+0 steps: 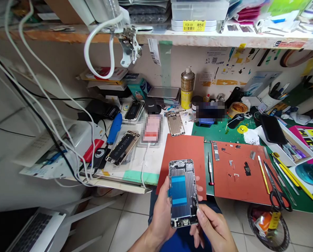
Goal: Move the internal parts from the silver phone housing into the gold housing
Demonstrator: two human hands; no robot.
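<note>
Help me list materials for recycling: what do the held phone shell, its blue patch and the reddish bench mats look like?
Phone shell: probably metal, satin silver, by its streaky sheen. Blue patch: likely smooth plastic film, thin and flat. Reddish mats: perhaps rubber or silicone, by their matte surface.

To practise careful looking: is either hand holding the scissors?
No, the black-handled scissors lie apart at the right, while the left hand and right hand hold a phone housing.

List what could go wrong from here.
Phone frame, held by the left hand and right hand partly past the bench edge, might drop if grip slips.
Loose small parts on the right orange mat could get brushed away.
Scissors, handles near the edge, might get knocked off.
</note>
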